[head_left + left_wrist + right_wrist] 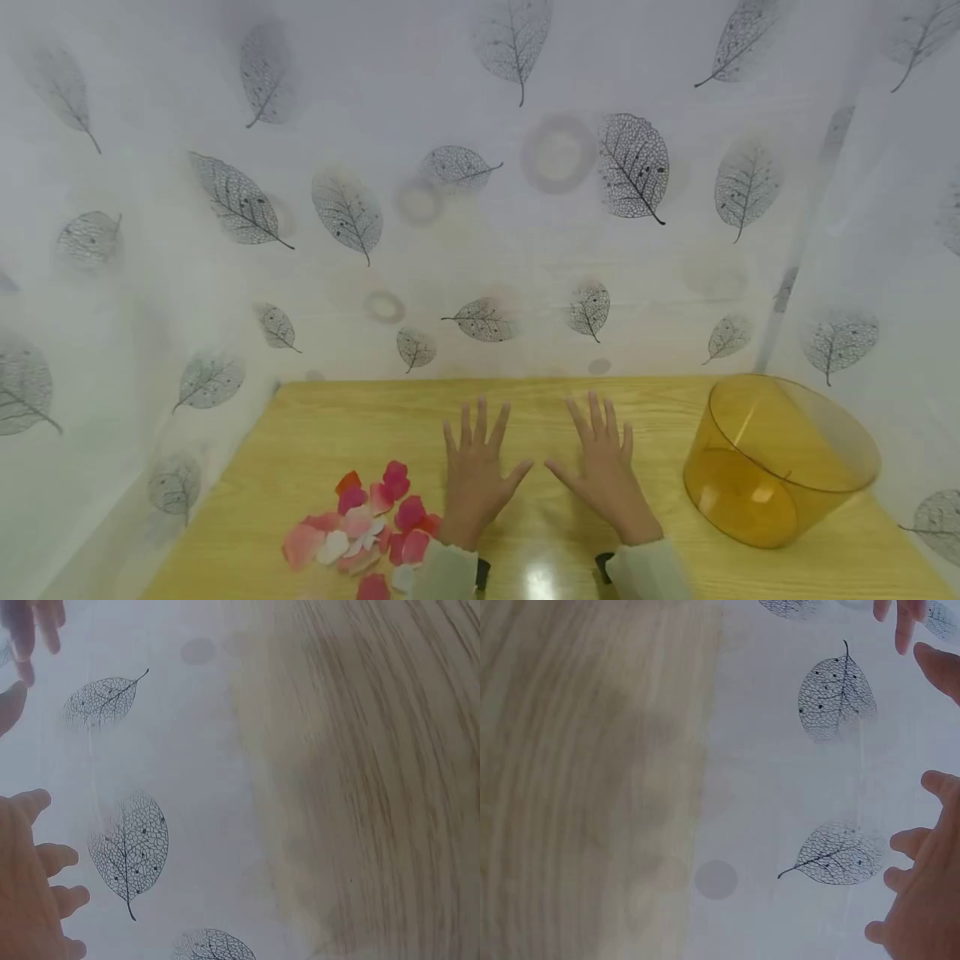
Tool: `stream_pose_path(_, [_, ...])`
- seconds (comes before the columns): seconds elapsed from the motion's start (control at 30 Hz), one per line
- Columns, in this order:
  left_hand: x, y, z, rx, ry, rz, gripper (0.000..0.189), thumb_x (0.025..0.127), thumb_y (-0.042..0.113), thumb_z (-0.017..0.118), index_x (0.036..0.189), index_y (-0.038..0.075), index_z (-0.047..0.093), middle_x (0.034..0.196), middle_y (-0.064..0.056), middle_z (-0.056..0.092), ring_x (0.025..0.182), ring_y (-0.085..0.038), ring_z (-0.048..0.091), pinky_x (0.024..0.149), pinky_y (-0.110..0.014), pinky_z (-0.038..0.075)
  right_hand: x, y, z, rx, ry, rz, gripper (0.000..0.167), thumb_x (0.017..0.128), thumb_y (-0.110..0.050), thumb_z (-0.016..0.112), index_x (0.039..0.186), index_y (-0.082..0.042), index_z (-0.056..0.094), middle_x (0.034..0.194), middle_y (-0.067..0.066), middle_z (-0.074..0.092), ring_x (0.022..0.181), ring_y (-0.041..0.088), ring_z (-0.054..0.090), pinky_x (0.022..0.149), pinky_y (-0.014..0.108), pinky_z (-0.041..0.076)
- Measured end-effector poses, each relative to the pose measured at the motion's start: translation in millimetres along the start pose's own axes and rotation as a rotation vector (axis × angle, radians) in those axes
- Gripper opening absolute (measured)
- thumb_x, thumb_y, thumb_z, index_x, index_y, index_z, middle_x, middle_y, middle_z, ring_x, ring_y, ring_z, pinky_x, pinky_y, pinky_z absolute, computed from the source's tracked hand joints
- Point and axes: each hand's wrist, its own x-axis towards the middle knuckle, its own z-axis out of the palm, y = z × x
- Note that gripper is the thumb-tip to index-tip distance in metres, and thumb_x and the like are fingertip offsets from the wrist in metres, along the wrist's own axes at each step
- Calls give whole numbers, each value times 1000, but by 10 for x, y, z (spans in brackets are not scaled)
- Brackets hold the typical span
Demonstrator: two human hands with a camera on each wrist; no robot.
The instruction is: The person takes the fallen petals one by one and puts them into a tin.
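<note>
Both left hand and right hand spread wide, empty, over the yellow wooden desk; pink, red and white petals lie toward its left edge, outside the transparent amber cylindrical tub by its right edge; handling looks unstarted.

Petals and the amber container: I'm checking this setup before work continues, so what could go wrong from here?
The left sleeve lies close beside the petals, so moving it could scatter them. Several petals overlap, so a pinch might lift more than one. The amber container stands to the right of the right hand; a wide sideways sweep might knock it.
</note>
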Motion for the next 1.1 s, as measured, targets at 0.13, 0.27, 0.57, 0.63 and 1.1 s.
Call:
stream_pose_path(0.13, [-11,75,-2,-33,15,25,83,83,61,56,149,25,23,156,-14,20,143,-38,18,110,-64,16,-6,7,-109,9,94,-55,96,73,-43,75,149,-16,23,158,16,5,145,39,0,106,71,4])
stream_pose_path(0.27, [7,237,3,-52,-2,54,83,84,62,53,150,24,19,155,-14,21,143,-38,20,109,-64,19,-46,31,-312,14,207,-127,94,77,-57,66,149,-16,23,159,12,4,147,34,-2,107,70,2])
stream_pose_path(0.57, [153,760,53,-125,-83,191,81,89,63,44,151,22,14,156,-8,23,143,-31,24,110,-57,26,-297,351,-973,-37,508,-234,95,80,-76,42,141,-3,36,154,19,20,142,44,13,108,69,3])
stream_pose_path(0.63, [195,891,66,-156,-118,225,81,89,64,43,152,22,13,156,-7,24,143,-29,25,111,-55,27,-401,491,-1150,-46,549,-225,98,78,-77,44,139,-1,37,153,19,22,141,45,14,109,67,3])
stream_pose_path(1.1, [459,1812,469,-449,-371,315,94,84,62,55,152,19,7,156,4,20,141,-13,29,113,-36,30,-1056,1448,-1600,311,421,435,117,78,-12,75,147,-29,-18,157,-1,-17,145,18,-12,117,42,-7])
